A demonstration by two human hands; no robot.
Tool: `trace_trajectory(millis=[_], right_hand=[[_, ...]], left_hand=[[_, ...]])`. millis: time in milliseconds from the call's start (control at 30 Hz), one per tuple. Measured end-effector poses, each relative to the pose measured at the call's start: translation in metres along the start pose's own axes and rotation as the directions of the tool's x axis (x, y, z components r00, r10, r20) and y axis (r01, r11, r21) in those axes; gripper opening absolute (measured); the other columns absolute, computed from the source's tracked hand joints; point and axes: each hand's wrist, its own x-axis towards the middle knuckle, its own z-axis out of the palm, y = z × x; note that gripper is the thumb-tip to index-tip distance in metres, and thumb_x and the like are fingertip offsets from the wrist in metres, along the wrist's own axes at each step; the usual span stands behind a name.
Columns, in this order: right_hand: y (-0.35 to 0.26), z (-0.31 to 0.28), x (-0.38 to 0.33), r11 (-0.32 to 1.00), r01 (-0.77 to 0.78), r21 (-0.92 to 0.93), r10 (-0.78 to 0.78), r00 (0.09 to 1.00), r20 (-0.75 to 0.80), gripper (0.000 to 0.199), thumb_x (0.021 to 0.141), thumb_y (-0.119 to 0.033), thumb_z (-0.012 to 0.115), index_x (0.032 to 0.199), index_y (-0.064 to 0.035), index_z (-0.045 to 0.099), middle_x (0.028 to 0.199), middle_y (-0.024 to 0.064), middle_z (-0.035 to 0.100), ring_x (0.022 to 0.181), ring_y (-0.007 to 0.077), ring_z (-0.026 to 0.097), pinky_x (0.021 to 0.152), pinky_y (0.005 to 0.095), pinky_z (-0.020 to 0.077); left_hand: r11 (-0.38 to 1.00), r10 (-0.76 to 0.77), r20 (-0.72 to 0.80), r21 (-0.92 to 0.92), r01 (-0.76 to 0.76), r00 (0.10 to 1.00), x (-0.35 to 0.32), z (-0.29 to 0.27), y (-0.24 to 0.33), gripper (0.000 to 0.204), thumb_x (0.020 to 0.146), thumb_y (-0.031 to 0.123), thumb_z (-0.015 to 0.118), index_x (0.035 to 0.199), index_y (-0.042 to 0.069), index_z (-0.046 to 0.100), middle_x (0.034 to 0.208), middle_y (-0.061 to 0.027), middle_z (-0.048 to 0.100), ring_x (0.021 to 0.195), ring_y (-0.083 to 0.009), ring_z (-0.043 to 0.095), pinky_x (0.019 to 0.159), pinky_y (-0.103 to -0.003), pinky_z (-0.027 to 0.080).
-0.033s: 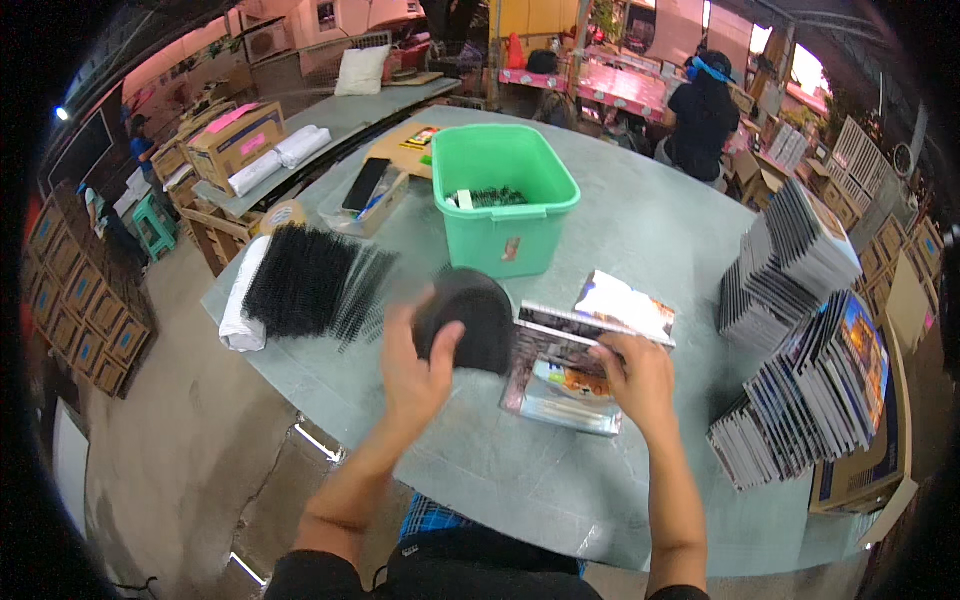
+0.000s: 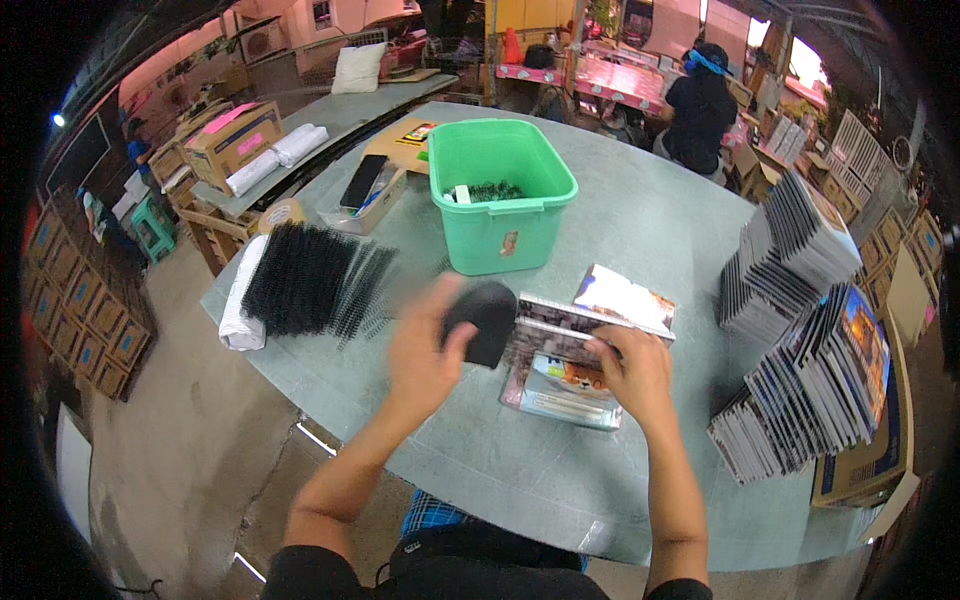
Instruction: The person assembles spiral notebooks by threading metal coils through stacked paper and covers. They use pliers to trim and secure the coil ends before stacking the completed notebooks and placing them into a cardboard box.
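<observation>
A person at a grey-green worktop (image 2: 640,230) works with both hands on a small stack of booklets (image 2: 570,365) lying just in front of them. The left hand (image 2: 425,350) is closed around a black, rounded object (image 2: 483,318), blurred in the frame, held at the booklets' left edge. The right hand (image 2: 630,370) rests flat on the top booklet, fingers spread over its right side and clamped on nothing.

Directly beyond the hands stands a green plastic bin (image 2: 500,215), open-topped, with dark items inside. To its left, a dense pile of black comb bindings (image 2: 310,280) lies against a white roll (image 2: 238,300) near the worktop's edge. A loose booklet (image 2: 625,295) lies just behind the working stack.

On the right, two tall, leaning stacks of booklets (image 2: 800,350) crowd the worktop's far side, with a flat cardboard box (image 2: 880,440) beneath the nearer one. Cardboard boxes (image 2: 232,140) and white rolls sit on a second worktop at upper left. In the background a second person (image 2: 700,105) in dark clothing works with their back turned.
</observation>
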Motion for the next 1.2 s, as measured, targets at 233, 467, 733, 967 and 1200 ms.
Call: trace_trajectory(millis=[233, 467, 733, 967, 1200], right_hand=[[-0.013, 0.015, 0.002, 0.994, 0.063, 0.087, -0.059, 0.997, -0.048, 0.014, 0.079, -0.024, 0.066, 0.077, -0.0099, 0.066, 0.066, 0.0049, 0.063, 0.064, 0.0227, 0.060, 0.060, 0.0364, 0.0430], [-0.013, 0.019, 0.007, 0.994, 0.031, 0.103, -0.028, 0.999, -0.028, 0.011, 0.078, -0.022, 0.066, 0.078, -0.0113, 0.066, 0.065, 0.0048, 0.062, 0.061, 0.0233, 0.058, 0.058, 0.0371, 0.0421], [-0.017, 0.023, 0.004, 0.987, 0.087, 0.138, -0.080, 0.995, -0.058, 0.012, 0.078, -0.023, 0.066, 0.079, -0.0106, 0.066, 0.066, 0.0037, 0.063, 0.063, 0.0220, 0.058, 0.058, 0.0358, 0.0416], [-0.019, 0.021, 0.006, 0.989, 0.107, 0.102, -0.103, 0.994, -0.048, 0.011, 0.079, -0.022, 0.065, 0.079, -0.0106, 0.065, 0.070, 0.0034, 0.063, 0.065, 0.0216, 0.058, 0.062, 0.0348, 0.0412], [0.007, -0.010, -0.002, 0.985, -0.064, 0.163, 0.051, 0.995, 0.080, 0.018, 0.076, -0.018, 0.069, 0.091, -0.0068, 0.066, 0.081, 0.0097, 0.066, 0.073, 0.0225, 0.062, 0.068, 0.0328, 0.0469]], left_hand=[[0.996, -0.056, -0.116, -0.069, 0.048, 0.992, 0.011, -0.009, 0.006, 0.044, 0.075, 0.004, 0.067, 0.117, 0.011, 0.057, 0.102, -0.0143, 0.059, 0.089, -0.0294, 0.058, 0.080, -0.034, 0.046], [0.986, 0.126, 0.001, 0.110, -0.125, 0.992, 0.012, -0.008, -0.004, 0.043, 0.075, 0.011, 0.070, 0.115, 0.020, 0.059, 0.092, -0.0103, 0.057, 0.081, -0.0260, 0.058, 0.070, -0.036, 0.047], [0.997, -0.035, -0.159, -0.070, 0.024, 0.987, 0.016, -0.003, 0.001, 0.031, 0.076, 0.012, 0.068, 0.106, 0.015, 0.061, 0.092, -0.0113, 0.053, 0.080, -0.0300, 0.058, 0.068, -0.037, 0.048], [0.983, 0.151, 0.058, 0.102, -0.156, 0.987, 0.030, -0.005, 0.022, 0.029, 0.074, 0.005, 0.068, 0.102, 0.010, 0.064, 0.094, -0.0103, 0.056, 0.086, -0.0267, 0.059, 0.076, -0.034, 0.048], [0.995, 0.089, 0.343, 0.003, -0.096, 0.935, 0.022, 0.003, 0.019, 0.030, 0.074, 0.008, 0.068, 0.104, 0.010, 0.064, 0.093, -0.0079, 0.058, 0.084, -0.0258, 0.059, 0.076, -0.034, 0.048]])
